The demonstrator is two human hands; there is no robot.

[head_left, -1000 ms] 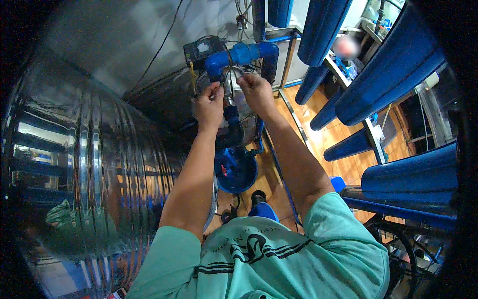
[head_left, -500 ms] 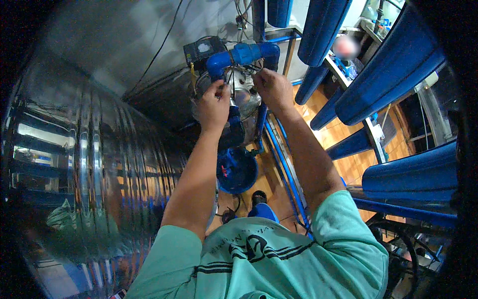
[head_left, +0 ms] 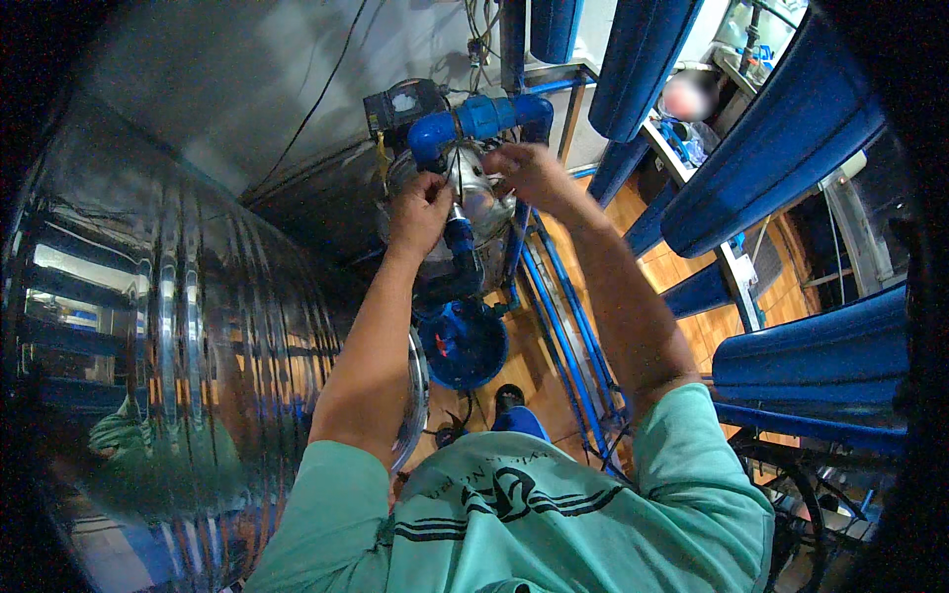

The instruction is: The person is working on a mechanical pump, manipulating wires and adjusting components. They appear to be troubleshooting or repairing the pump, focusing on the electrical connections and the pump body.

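Observation:
Before me is a rounded, shiny metal pump or tank (head_left: 476, 194), with a thick blue pipe (head_left: 484, 117) with elbow bends arching over it. My left hand (head_left: 419, 213) is closed in a pinch at the metal's left side. A thin black cord (head_left: 458, 170) runs up from its fingertips. Across the metal part, my right hand (head_left: 539, 180) reaches in from the right, its fingers stretched toward the cord and a little apart. Nothing shows between them. Below the left hand is a blue pipe fitting (head_left: 459, 235). The fingertips of both hands are small and partly hidden.
A black box (head_left: 405, 103) sits behind the pipe. The large ribbed metal tank (head_left: 188, 326) fills the left. A blue tub (head_left: 465, 346) stands on the floor below. Several large blue cylinders (head_left: 771, 148) and blue pipes (head_left: 563, 326) occupy the right. Another person (head_left: 689, 97) is at far right.
My right hand has come left and slightly down, its fingers now stretched out toward the left hand. The left hand has dropped slightly and moved a little left, still pinched.

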